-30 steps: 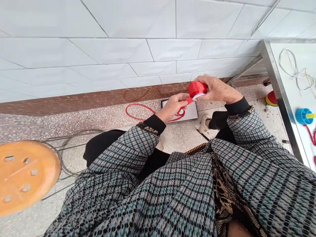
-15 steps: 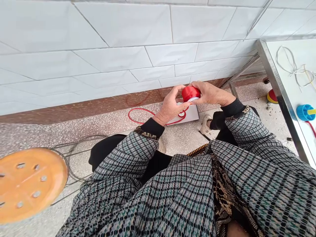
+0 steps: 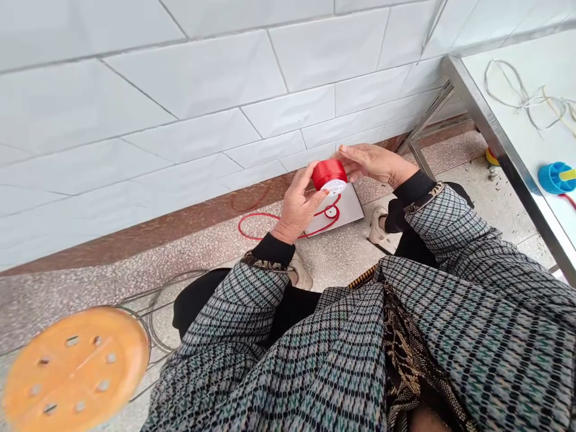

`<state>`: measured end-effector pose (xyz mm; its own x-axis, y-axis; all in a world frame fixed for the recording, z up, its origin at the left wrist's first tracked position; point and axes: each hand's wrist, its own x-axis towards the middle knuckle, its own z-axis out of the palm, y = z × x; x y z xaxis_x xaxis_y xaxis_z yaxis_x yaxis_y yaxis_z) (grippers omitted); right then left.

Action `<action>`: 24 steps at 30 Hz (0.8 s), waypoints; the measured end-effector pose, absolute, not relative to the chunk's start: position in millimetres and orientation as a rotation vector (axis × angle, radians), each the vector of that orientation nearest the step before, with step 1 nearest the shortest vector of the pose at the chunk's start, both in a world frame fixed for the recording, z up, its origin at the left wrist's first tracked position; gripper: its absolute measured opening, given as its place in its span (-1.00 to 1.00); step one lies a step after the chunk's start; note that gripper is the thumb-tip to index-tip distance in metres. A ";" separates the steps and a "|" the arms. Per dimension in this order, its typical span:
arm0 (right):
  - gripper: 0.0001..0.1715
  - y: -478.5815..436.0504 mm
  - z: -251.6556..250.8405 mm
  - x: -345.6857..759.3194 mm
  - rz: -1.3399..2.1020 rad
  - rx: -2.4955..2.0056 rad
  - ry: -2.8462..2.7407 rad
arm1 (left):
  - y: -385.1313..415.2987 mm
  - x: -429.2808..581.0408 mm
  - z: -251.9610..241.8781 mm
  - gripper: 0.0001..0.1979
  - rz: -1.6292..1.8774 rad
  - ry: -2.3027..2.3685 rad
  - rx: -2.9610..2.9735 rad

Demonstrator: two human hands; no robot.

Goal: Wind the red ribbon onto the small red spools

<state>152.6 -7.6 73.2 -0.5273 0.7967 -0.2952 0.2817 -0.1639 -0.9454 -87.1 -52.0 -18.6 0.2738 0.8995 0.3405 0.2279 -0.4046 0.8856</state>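
Note:
A shiny red roll point(image 3: 330, 174) with a white round label on its end is held up in front of the wall. My left hand point(image 3: 299, 203) grips it from the left, with the thumb at the label. Beside its right side is my right hand point(image 3: 371, 163), fingers extended and spread a little from the thumb; some fingertips are hidden behind the roll. Below, a red cord point(image 3: 256, 215) loops over the floor and onto a flat white box point(image 3: 348, 210).
An orange round stool point(image 3: 85, 372) stands at the lower left, with thin dark cable coils point(image 3: 157, 312) beside it. At right, a metal-edged table point(image 3: 508, 162) bears pale wires point(image 3: 524, 102) and a blue spool point(image 3: 554, 178). White tiles point(image 3: 225, 72) cover the wall ahead.
The red roll has moved left with my left hand and tilted, showing more of its label. My right hand has loosened from it and its fingers have straightened. The camera view has shifted.

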 end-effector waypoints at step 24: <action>-0.85 0.4 44.4 141.7 1.313 -1.396 -1.781 | -49.5 -104.9 -15.0 -0.27 1.185 1.251 2.004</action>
<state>141.7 0.4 44.4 -0.3342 0.9291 -0.1585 0.4259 -0.0011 -0.9048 -104.9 -49.5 -15.0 0.2017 0.8885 0.4122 0.4600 -0.4575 0.7610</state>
